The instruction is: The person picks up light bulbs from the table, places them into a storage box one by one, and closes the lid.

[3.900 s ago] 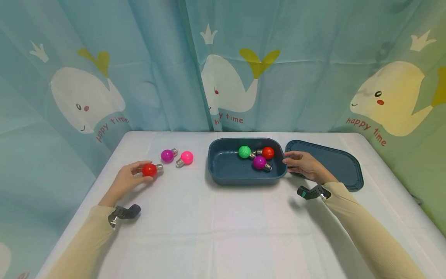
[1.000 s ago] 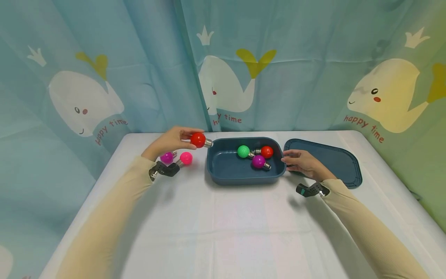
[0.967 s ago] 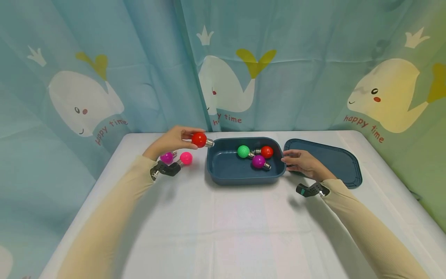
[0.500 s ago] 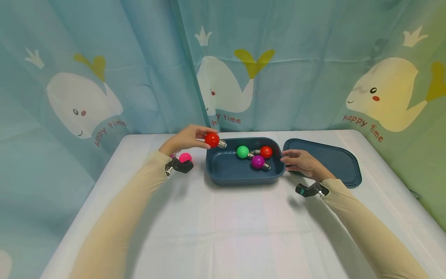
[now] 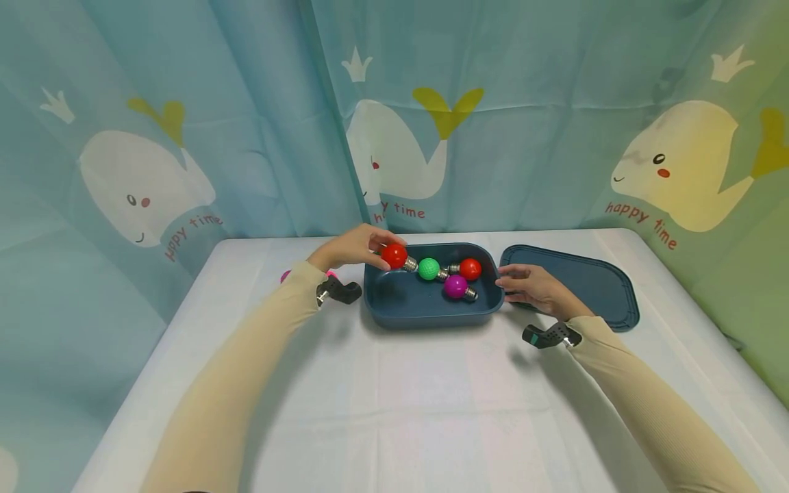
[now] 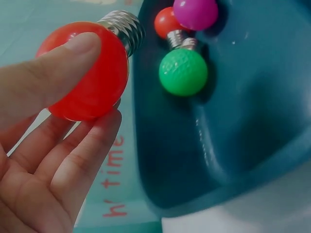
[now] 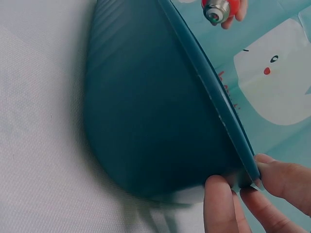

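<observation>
My left hand (image 5: 351, 248) holds a red light bulb (image 5: 395, 256) between thumb and fingers over the left end of a dark blue plastic box (image 5: 425, 320). Its silver screw base points right, and the left wrist view shows the thumb (image 6: 53, 73) across the red globe. Inside the box lie a green textured bulb (image 5: 429, 269), a second red bulb (image 5: 470, 269) and a purple bulb (image 5: 455, 287). At the box's right end my right hand (image 5: 536, 287) grips the rim, with fingers (image 7: 218, 199) against the outer wall in the right wrist view.
A dark blue lid (image 5: 585, 281) lies flat on the white tabletop (image 5: 431, 397), right of the box and partly behind the right hand. Left of the box, a pink bulb (image 5: 331, 274) and another purple bulb (image 5: 285, 276) are mostly hidden by the left sleeve. A whale-print curtain (image 5: 277, 137) hangs behind.
My left hand has lifted the red bulb from the table's left side, carried it right, and lowered it slightly over the box. The right hand has stayed at the box's right end.
</observation>
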Demonstrator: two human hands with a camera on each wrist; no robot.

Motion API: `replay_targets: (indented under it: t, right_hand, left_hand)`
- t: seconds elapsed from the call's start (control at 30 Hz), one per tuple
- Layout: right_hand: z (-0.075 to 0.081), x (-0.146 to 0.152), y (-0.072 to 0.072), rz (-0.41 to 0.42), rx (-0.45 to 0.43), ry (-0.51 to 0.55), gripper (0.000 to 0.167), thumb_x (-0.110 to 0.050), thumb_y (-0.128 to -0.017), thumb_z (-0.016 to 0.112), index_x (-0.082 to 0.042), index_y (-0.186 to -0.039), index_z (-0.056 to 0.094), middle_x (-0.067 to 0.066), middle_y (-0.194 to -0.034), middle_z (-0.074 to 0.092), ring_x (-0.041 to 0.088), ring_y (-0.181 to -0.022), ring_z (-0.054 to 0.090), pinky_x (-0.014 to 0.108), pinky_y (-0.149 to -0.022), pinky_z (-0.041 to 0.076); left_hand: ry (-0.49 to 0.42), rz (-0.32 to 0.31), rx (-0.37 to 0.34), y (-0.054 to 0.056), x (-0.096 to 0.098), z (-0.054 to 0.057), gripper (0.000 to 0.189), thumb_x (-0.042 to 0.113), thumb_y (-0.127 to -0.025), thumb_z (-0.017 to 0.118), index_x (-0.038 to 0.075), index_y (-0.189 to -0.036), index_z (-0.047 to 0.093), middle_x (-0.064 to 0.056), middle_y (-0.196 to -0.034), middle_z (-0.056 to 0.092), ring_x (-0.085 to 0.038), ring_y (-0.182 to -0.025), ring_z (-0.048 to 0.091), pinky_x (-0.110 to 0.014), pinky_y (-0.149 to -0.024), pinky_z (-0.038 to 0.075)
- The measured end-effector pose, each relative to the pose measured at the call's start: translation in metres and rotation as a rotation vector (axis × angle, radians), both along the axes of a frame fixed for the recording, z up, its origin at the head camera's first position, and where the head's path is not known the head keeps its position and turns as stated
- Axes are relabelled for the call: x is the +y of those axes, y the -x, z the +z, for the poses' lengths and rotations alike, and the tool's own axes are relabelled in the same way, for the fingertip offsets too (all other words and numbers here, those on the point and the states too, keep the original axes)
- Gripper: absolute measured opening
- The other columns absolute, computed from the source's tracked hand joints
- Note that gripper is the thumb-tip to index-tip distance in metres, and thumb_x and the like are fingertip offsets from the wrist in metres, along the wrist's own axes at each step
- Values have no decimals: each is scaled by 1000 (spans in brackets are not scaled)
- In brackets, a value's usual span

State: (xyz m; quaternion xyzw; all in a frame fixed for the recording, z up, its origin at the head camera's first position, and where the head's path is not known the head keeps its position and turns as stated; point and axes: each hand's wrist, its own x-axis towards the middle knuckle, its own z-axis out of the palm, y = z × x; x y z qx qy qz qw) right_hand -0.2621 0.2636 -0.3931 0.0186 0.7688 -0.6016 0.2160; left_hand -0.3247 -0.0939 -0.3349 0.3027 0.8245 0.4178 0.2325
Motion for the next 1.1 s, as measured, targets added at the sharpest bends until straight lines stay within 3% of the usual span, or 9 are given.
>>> replay_targets:
  t: [0.33,0.67,1.1]
  right_hand:
    - [-1,3,0,10,-1,6,60,-17,-94,57,7,-141,28,-11,-93,59,0,-85,58,19,-78,54]
    - [-1,1,1,5,-1,-32,62,-16,-93,59,5,-143,28,-4,-107,54,3,-90,56,20,-82,54]
    - [0,1,1,-5,-7,-1,59,-12,-93,57,7,-141,29,-7,-99,55,2,-86,58,20,-79,55]
  left_hand:
    - [51,-57,-21,4,22,-9,50,3,-82,69,2,-129,54,-16,-129,58,-28,-113,59,-34,-94,51]
    - [64,-91,-61,7,40,-19,49,-2,-80,70,-2,-126,55,-18,-128,58,-29,-115,59,-32,-94,52]
    - [94,-123,-69,12,61,-34,48,-5,-78,70,-1,-124,58,-17,-128,59,-28,-114,59,-31,-94,52]
